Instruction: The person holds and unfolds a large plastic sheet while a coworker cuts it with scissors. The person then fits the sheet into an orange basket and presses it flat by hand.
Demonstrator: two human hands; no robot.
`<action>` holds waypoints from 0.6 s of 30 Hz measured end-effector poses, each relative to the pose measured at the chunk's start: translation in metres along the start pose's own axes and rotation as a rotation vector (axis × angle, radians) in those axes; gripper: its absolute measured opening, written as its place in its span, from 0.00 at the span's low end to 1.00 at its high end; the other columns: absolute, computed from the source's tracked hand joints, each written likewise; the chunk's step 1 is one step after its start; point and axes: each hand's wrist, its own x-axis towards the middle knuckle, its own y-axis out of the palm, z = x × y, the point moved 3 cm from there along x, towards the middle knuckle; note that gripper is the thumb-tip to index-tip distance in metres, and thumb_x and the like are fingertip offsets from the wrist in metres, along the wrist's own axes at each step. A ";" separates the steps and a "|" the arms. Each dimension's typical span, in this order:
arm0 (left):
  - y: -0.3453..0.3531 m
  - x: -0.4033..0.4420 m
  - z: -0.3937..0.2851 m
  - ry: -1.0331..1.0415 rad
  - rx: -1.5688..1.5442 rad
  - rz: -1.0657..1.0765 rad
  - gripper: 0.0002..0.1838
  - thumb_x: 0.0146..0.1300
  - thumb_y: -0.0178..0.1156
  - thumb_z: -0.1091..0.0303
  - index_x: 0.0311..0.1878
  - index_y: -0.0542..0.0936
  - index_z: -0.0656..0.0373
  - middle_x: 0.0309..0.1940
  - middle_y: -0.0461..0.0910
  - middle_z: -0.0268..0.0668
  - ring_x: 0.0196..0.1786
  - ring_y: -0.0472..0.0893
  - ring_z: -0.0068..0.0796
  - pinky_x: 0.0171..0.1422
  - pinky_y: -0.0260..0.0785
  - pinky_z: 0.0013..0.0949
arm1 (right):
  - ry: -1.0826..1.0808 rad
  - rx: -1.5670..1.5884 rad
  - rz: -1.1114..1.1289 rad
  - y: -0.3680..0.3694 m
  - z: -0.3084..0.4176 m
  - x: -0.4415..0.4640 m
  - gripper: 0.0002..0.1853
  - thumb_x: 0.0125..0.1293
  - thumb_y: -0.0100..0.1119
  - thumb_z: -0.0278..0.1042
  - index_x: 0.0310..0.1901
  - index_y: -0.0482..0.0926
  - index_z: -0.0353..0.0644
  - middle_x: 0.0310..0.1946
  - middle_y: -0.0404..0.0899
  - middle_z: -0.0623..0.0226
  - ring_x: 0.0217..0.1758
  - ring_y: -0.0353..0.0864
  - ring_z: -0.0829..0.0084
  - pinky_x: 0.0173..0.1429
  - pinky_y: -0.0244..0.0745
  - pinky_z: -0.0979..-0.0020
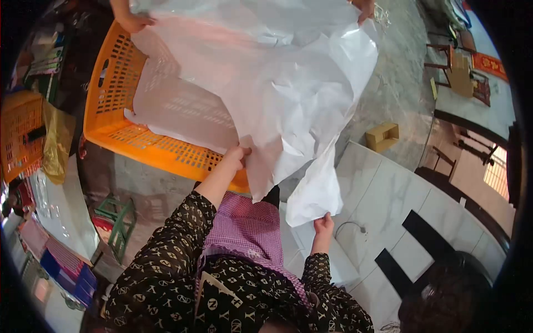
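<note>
A large, crumpled white plastic sheet (294, 94) stretches from the top of the view down towards me. My left hand (237, 156) pinches its near edge by the crate's front side. Lower and to the right, my right hand (323, 223) is closed on a hanging corner of the same sheet. Under it stands an orange plastic crate (152, 145) with slotted walls. Some pale, flat sheeting (186, 105) lines the crate's inside. Across from me, another person's hands (135, 22) grip the far part of the sheet at the upper left and upper right.
A small cardboard box (382, 137) sits on the floor to the right. At left are a green stool (115, 222), a second orange crate (21, 133) and a yellow bag (58, 141). Wooden chairs (482, 89) stand at the far right.
</note>
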 end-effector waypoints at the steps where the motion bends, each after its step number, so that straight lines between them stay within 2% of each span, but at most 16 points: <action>1: 0.001 -0.002 0.002 0.006 -0.022 -0.009 0.29 0.55 0.49 0.84 0.62 0.60 0.55 0.55 0.68 0.42 0.55 0.70 0.47 0.54 0.67 0.52 | 0.004 -0.023 0.008 0.001 0.009 0.004 0.19 0.70 0.36 0.36 0.58 0.62 0.37 0.59 0.65 0.59 0.62 0.64 0.58 0.66 0.59 0.55; 4: 0.007 -0.021 -0.001 0.104 -0.018 -0.077 0.32 0.53 0.48 0.86 0.64 0.58 0.56 0.56 0.66 0.44 0.55 0.70 0.48 0.53 0.68 0.50 | 0.042 -0.090 0.072 -0.002 0.036 0.022 0.19 0.69 0.37 0.35 0.58 0.62 0.37 0.58 0.66 0.58 0.61 0.65 0.58 0.66 0.59 0.54; 6: -0.001 -0.020 -0.001 0.076 -0.049 -0.184 0.35 0.52 0.46 0.87 0.65 0.56 0.56 0.58 0.64 0.45 0.56 0.69 0.47 0.53 0.69 0.46 | 0.062 -0.306 0.322 0.000 0.052 0.044 0.19 0.69 0.38 0.36 0.58 0.62 0.36 0.59 0.66 0.57 0.62 0.64 0.58 0.66 0.59 0.54; 7: -0.006 -0.018 -0.002 0.097 -0.087 -0.201 0.35 0.52 0.46 0.87 0.65 0.56 0.56 0.58 0.64 0.45 0.56 0.69 0.47 0.53 0.69 0.46 | 0.076 -0.342 0.348 0.004 0.060 0.051 0.19 0.69 0.38 0.36 0.58 0.62 0.36 0.59 0.66 0.57 0.62 0.64 0.58 0.66 0.59 0.54; 9: -0.020 -0.012 -0.006 0.113 -0.009 -0.207 0.37 0.50 0.47 0.87 0.66 0.55 0.56 0.59 0.62 0.45 0.57 0.68 0.47 0.53 0.69 0.43 | 0.116 -0.611 0.237 0.020 0.073 0.065 0.19 0.67 0.43 0.37 0.55 0.64 0.35 0.55 0.68 0.54 0.57 0.70 0.61 0.56 0.69 0.59; 10: -0.031 -0.007 -0.005 0.115 -0.053 -0.237 0.37 0.50 0.47 0.87 0.66 0.55 0.56 0.59 0.62 0.45 0.57 0.68 0.47 0.53 0.69 0.43 | 0.135 -0.661 0.245 0.043 0.077 0.062 0.19 0.67 0.43 0.37 0.55 0.64 0.35 0.55 0.68 0.54 0.57 0.70 0.61 0.56 0.69 0.59; 12: -0.041 0.011 -0.017 0.137 0.057 -0.232 0.38 0.48 0.48 0.87 0.66 0.55 0.57 0.59 0.62 0.45 0.57 0.68 0.46 0.53 0.69 0.41 | -0.010 -1.300 -0.037 0.103 0.096 0.060 0.24 0.63 0.48 0.42 0.58 0.63 0.38 0.53 0.70 0.56 0.52 0.72 0.64 0.47 0.72 0.64; 13: -0.047 0.017 -0.019 0.138 0.022 -0.260 0.38 0.48 0.48 0.87 0.66 0.55 0.57 0.59 0.62 0.45 0.57 0.68 0.46 0.53 0.69 0.41 | -0.108 -1.645 0.069 0.149 0.103 0.070 0.27 0.61 0.50 0.44 0.59 0.62 0.39 0.51 0.70 0.58 0.52 0.72 0.66 0.45 0.71 0.65; 16: -0.053 0.015 -0.019 0.220 -0.061 -0.291 0.38 0.49 0.46 0.89 0.66 0.53 0.58 0.58 0.63 0.47 0.55 0.70 0.44 0.56 0.67 0.46 | -0.422 -1.317 0.406 0.294 0.096 0.028 0.23 0.60 0.53 0.36 0.57 0.64 0.39 0.44 0.71 0.68 0.45 0.71 0.70 0.42 0.68 0.68; 17: -0.042 0.000 -0.027 0.191 -0.114 -0.273 0.38 0.49 0.47 0.88 0.66 0.53 0.58 0.58 0.63 0.47 0.55 0.70 0.44 0.56 0.68 0.46 | -0.512 -1.400 0.544 0.341 0.085 0.014 0.29 0.58 0.57 0.35 0.59 0.62 0.36 0.54 0.68 0.64 0.54 0.67 0.69 0.50 0.67 0.67; 18: -0.036 -0.009 -0.031 0.170 -0.161 -0.245 0.37 0.49 0.47 0.88 0.66 0.53 0.58 0.58 0.63 0.47 0.55 0.70 0.44 0.56 0.68 0.46 | -0.784 -1.430 0.766 0.367 0.074 0.027 0.32 0.55 0.61 0.34 0.60 0.60 0.34 0.59 0.64 0.58 0.59 0.65 0.65 0.58 0.62 0.65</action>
